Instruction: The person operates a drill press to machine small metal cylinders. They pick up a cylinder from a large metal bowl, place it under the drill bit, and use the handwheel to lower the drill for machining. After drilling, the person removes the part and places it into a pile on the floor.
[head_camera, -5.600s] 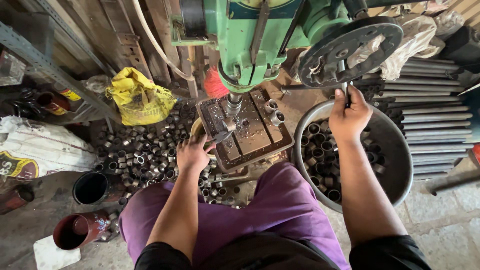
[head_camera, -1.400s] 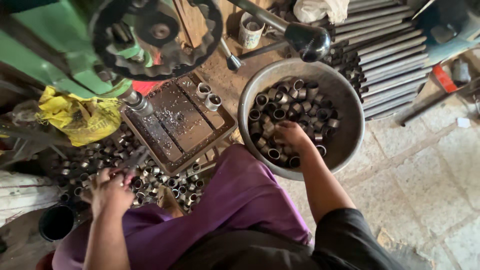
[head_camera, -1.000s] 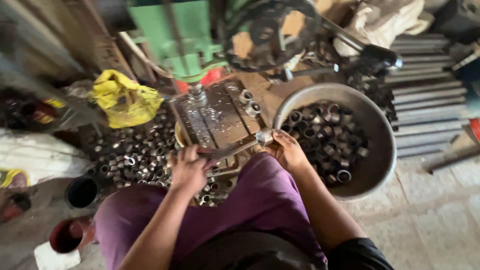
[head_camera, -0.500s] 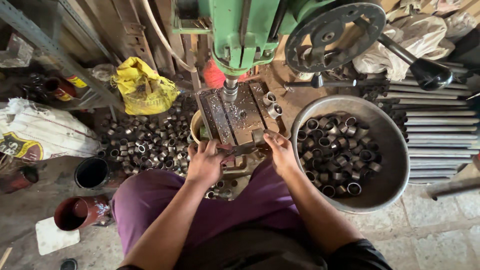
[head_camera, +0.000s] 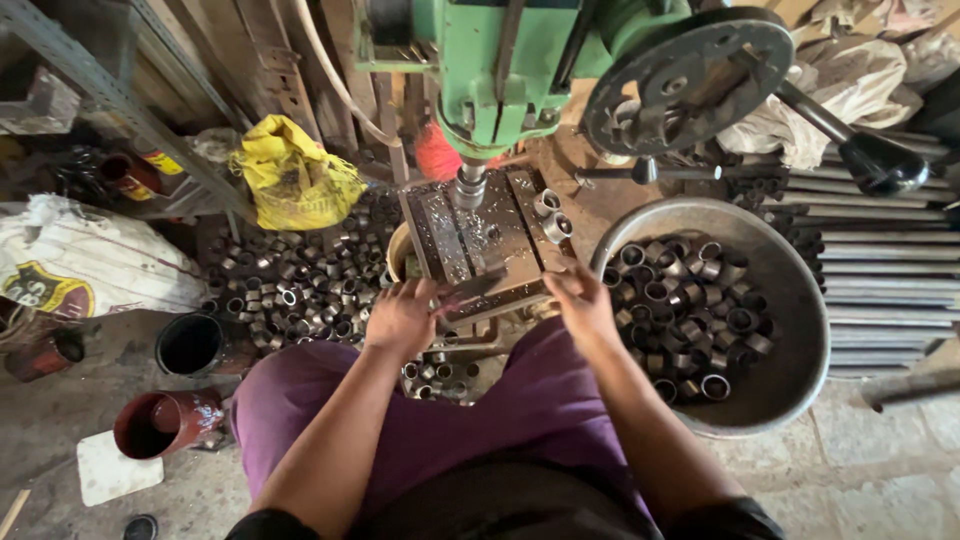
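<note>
**Both hands at the near edge of the drill table**

Far left we noted a white printed sack (head_camera: 85, 262) on the floor, and nearer to us a black pot (head_camera: 190, 344) and a dark red pipe piece (head_camera: 165, 422). Right of these lay a heap of short metal rings (head_camera: 300, 275), with a yellow bag (head_camera: 295, 180) beyond it.

The left hand (head_camera: 403, 318) sat at the near left corner of the steel drill table (head_camera: 470, 235), fingers curled shut around the end of a flat metal bar (head_camera: 478, 287) that lay across the table's near edge. The green drill press (head_camera: 505, 65) stood above, its spindle (head_camera: 468, 185) over the table's far part. Two loose rings (head_camera: 550, 215) rested on the table's far right edge.

The right hand (head_camera: 580, 300) lay at the near right corner, fingers bent toward the bar's other end; whether it gripped anything we could not tell.

Right again, just beside that hand, stood a round metal basin (head_camera: 790, 310) full of rings, with stacked metal rods (head_camera: 885, 265) farther right.
</note>
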